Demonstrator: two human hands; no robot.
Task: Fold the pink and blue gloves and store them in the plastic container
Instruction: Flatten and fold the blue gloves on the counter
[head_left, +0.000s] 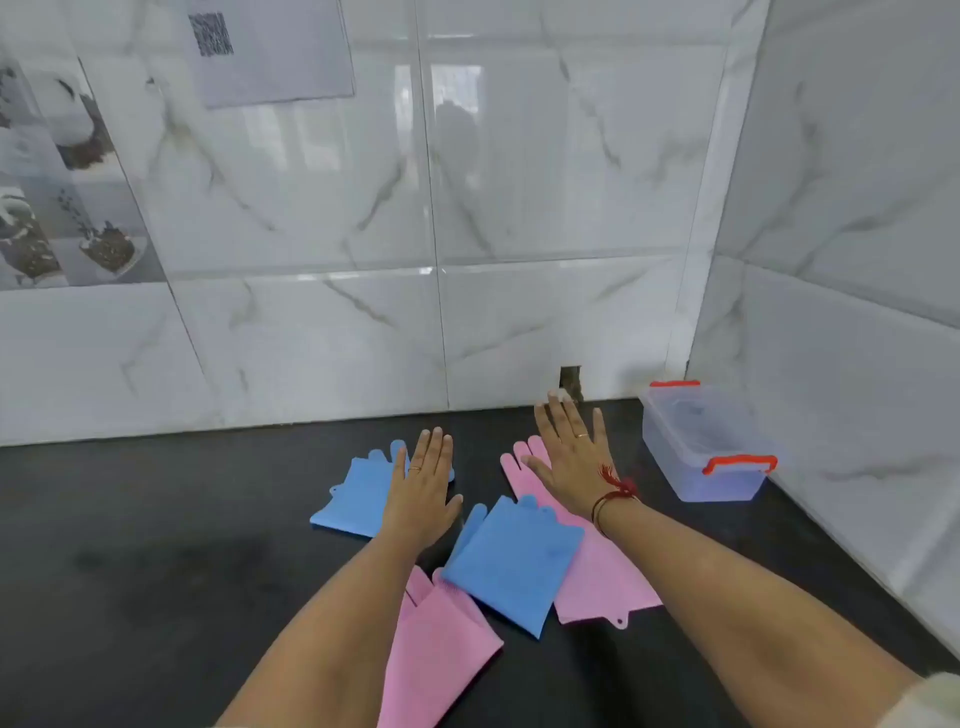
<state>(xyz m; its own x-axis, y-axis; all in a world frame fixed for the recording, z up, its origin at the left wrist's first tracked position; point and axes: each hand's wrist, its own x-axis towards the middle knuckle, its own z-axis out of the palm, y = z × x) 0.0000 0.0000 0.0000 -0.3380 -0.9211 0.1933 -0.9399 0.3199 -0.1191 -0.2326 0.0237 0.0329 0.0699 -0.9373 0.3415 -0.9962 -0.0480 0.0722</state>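
Two blue and two pink rubber gloves lie on a dark countertop. My left hand hovers flat and open over the far blue glove. My right hand, fingers spread and holding nothing, is above the fingers of the right pink glove. A second blue glove lies in the middle, overlapping that pink glove and the tip of the near pink glove. The clear plastic container with red latches stands closed at the back right corner.
White marble-tile walls close off the back and right side. A small dark hole sits in the back wall near the counter. A paper sheet and a picture panel hang on the wall at upper left.
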